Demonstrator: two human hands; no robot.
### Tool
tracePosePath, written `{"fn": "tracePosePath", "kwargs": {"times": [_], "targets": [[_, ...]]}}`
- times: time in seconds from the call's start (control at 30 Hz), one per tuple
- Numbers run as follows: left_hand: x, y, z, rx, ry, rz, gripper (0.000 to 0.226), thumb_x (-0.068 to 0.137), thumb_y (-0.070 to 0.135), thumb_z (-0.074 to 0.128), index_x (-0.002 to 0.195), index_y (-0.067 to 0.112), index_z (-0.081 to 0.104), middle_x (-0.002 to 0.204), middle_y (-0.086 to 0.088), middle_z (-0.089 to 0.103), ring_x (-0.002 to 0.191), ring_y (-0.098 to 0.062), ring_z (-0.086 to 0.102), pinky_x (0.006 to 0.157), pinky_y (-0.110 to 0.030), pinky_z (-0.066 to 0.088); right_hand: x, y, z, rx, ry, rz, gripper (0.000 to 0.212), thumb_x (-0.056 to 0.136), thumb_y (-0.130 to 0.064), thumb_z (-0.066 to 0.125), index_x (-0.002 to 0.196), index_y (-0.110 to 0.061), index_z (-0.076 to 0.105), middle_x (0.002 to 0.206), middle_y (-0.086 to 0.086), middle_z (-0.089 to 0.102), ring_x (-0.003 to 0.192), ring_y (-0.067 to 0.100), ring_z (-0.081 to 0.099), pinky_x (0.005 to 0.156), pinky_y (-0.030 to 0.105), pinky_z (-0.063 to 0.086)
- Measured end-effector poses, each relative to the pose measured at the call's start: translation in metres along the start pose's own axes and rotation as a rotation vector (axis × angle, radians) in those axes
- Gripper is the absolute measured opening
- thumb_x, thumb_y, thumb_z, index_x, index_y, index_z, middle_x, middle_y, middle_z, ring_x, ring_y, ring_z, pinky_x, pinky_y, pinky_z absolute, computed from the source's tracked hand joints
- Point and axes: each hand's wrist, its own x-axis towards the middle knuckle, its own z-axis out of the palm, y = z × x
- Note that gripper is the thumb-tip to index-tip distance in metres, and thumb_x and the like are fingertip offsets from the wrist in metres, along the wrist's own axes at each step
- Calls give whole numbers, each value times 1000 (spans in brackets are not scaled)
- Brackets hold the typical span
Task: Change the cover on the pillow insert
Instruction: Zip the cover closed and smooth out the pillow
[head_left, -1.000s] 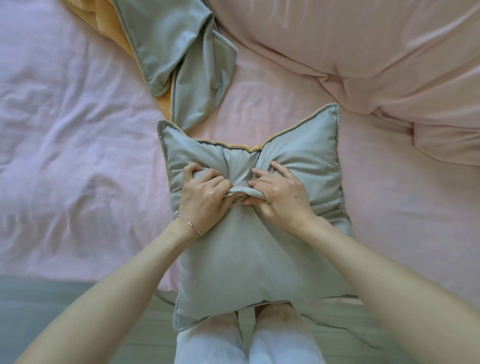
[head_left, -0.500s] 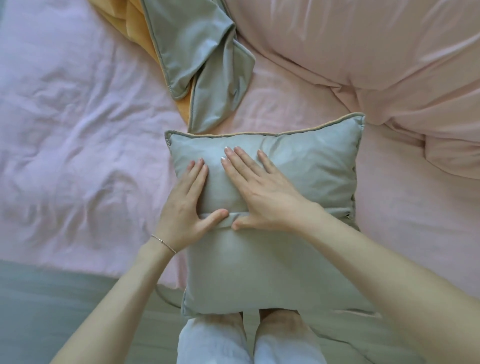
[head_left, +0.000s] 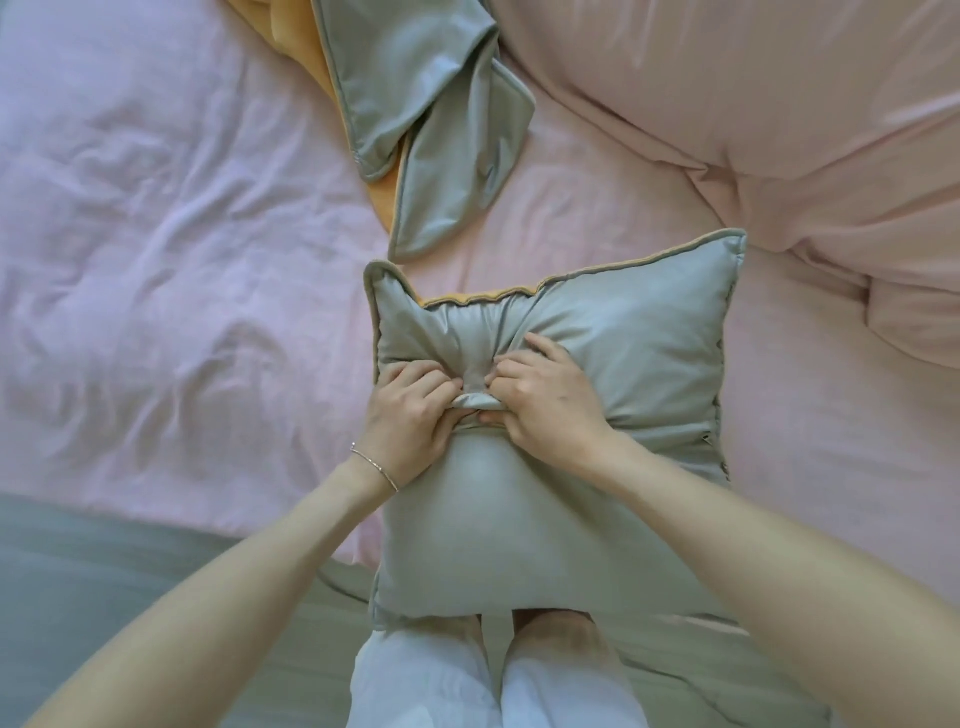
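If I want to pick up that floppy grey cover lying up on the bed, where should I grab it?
Probably by the corner of the spare cover that points toward the pillow. It lies flat on the pink sheet, nearest the person, with a firm piped edge to pinch. Come from the near side, thumb on top. The middle is rumpled and folded over itself, so grabbing there would likely bunch it up.

Bare arms; thin bracelet (head_left: 375, 463) on left wrist; white trousers (head_left: 426, 680).
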Motion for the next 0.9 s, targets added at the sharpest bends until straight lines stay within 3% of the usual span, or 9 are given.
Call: {"fn": "tracePosePath", "kwargs": {"times": [0.17, 0.23, 0.33, 0.47, 0.57, 0.67, 0.73, 0.83, 0.9], "targets": [[17, 17, -16, -36, -6, -143, 25, 78, 32, 55, 70, 9, 63, 70, -2, 64, 77, -23, 59, 68, -33, 35, -19, 8, -16, 154, 182, -14, 35, 78, -35, 59, 102, -11, 70, 108, 3, 68, 111, 21, 58, 105, 39, 28], [25, 21, -28, -70, -79, -272, 40, 70, 45, 55, 89, 11, 65, 96, -1, 68, 97, -20, 56, 79, -33, 35, -33, 12, -26, 238, 293, 93, 48, 82, -35, 57, 120, -6, 60, 126, 9, 59, 124, 23, 44, 109, 43, 26], [41, 30, -43, -85, -143, -440, 68, 68, 48, 42, 123, 9, 51, 136, -8, 48, 127, -28, 41, 95, -40, 33, -65, 35, -36, 293, 369, 307, 63, 83, -39, 55, 133, -2, 44, 141, 11, 39, 134, 25, 28, 111, 46, 20], [71, 73, -35, -114, -130, -19, 55, 79, 33, 48, 130, 11, 46, 136, -10, 50, 131, -27, 38, 102, -42, 31, -97, 66, -47, 299, -19, 413, 102, 68, -69, 46, 145, -17, 2, 153, -4, -2, 142, 9, -6, 115, 36, 8], [91, 94, -13, -45, -361, 152, 65, 79, 53, 42, 126, 8, 54, 133, -9, 54, 126, -29, 47, 101, -39, 25, -99, 77, -53, 122, -210, 371, 114, 56, -82, 30, 141, -20, -14, 153, -3, -11, 140, 11, -17, 117, 40, 2], [105, 92, -3, 35, -590, 159, 99, 67, 79, 26, 141, 14, 34, 150, -3, 32, 139, -22, 27, 110, -35, 12, -86, 85, -59, -32, -320, 401, 121, 51, -88, 19, 148, -20, -5, 157, -1, -3, 142, 16, -12, 116, 40, -3], [110, 88, 5, 124, -729, 187, 110, 62, 87, 35, 146, 18, 21, 155, 3, 17, 143, -16, 12, 112, -34, 7, -75, 89, -58, -84, -398, 368, 116, 59, -88, 34, 148, -17, 10, 155, 3, 8, 142, 21, -1, 115, 41, 2], [112, 84, 18, 243, -807, 214, 105, 63, 82, 48, 144, 19, 25, 153, 5, 21, 142, -16, 14, 109, -34, 10, -58, 90, -46, -179, -434, 306, 100, 63, -80, 50, 137, -13, 36, 139, 6, 32, 130, 25, 22, 102, 38, 25], [109, 81, 30, 266, -768, 239, 93, 63, 77, 53, 134, 17, 43, 144, 4, 40, 135, -18, 30, 103, -33, 14, -50, 88, -37, -184, -442, 329, 90, 65, -77, 54, 127, -12, 46, 130, 4, 36, 125, 25, 27, 94, 35, 29]]}}
